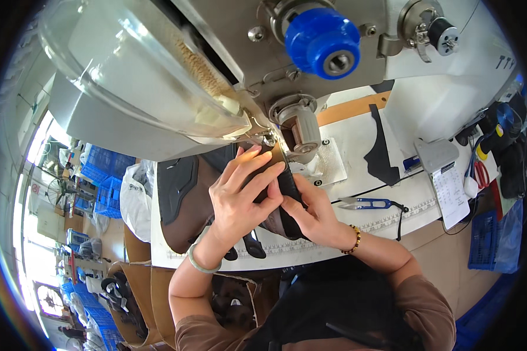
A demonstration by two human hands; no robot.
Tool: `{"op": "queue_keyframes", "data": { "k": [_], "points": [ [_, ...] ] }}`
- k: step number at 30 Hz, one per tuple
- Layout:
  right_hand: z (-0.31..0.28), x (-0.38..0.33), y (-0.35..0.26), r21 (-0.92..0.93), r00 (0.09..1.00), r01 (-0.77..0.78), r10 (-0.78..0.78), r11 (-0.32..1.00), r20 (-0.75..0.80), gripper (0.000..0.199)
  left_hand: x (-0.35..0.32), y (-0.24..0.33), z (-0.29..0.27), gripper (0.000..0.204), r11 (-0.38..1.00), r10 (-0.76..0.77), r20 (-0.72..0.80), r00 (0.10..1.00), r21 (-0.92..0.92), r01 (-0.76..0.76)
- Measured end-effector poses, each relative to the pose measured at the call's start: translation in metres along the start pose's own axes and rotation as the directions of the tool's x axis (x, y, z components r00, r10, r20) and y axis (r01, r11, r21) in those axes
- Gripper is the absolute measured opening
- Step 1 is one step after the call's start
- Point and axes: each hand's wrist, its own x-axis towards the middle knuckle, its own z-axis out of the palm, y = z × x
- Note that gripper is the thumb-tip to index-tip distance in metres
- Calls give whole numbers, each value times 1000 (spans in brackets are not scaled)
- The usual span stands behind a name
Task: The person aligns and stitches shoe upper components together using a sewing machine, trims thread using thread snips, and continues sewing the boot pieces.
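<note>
A dark brown and black leather piece (187, 219), shaped like a shoe upper, lies under the sewing machine head (152, 99). My left hand (243, 190) presses on it from above, fingers stretched toward the presser foot (268, 140) and thumb bent against the leather. On the right, my right hand (317, 216) grips the piece's black edge (288, 181), its thumb on top and near my left thumb. Some of the right fingers are hidden. Close to the fingertips stands a metal roller (303, 131). The needle cannot be made out.
Blue-handled thread snips (372, 203) and a black cut piece (382, 155) lie on the white table (357, 181). A ruler strip (392, 215) follows its front edge. Red-handled scissors (481, 174) are at right. Cardboard boxes (158, 292) holding dark pieces stand below; blue crates (108, 164) are left.
</note>
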Motion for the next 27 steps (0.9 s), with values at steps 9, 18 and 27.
{"op": "queue_keyframes", "data": {
  "k": [9, 18, 27],
  "points": [
    [2, 5, -4, 62, 999, -36, 37, 997, -15, 25, 6, -4, 3, 29, 998, -60, -19, 998, -2, 60],
    [2, 1, -15, 146, 980, -199, 197, 969, 30, 17, 5, -10, 0, 26, 993, -78, -17, 997, -86, 76],
    [2, 8, -11, 139, 989, -150, 151, 979, 5, 17, 10, -21, 3, 26, 993, -54, -65, 996, -106, 47]
  ]
}}
